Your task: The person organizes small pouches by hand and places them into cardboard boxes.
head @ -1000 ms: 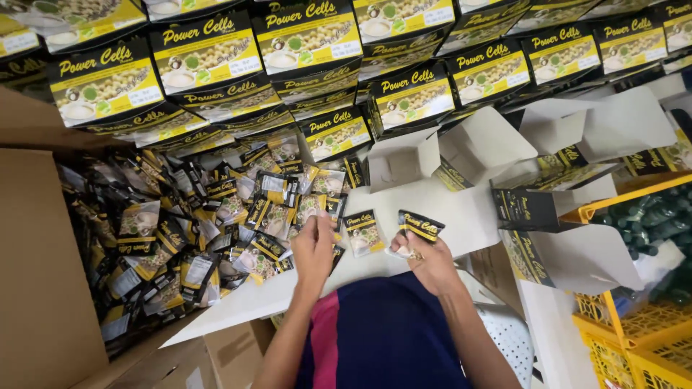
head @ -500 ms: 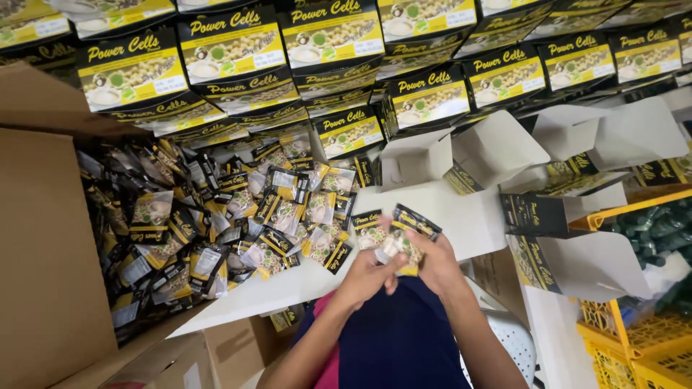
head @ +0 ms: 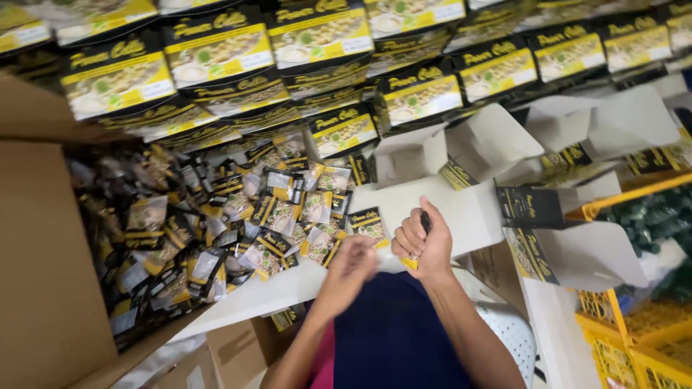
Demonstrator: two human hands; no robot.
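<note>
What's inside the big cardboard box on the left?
The cardboard box holds a loose heap of small black-and-yellow sachets, piled several deep. The lower layers and the box floor are covered, so they cannot be seen.

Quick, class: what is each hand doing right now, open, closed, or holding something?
Left hand: blurred, fingers curled; whether it holds anything cannot be told.
Right hand: closed in a grip on a small black and yellow sachet.
</note>
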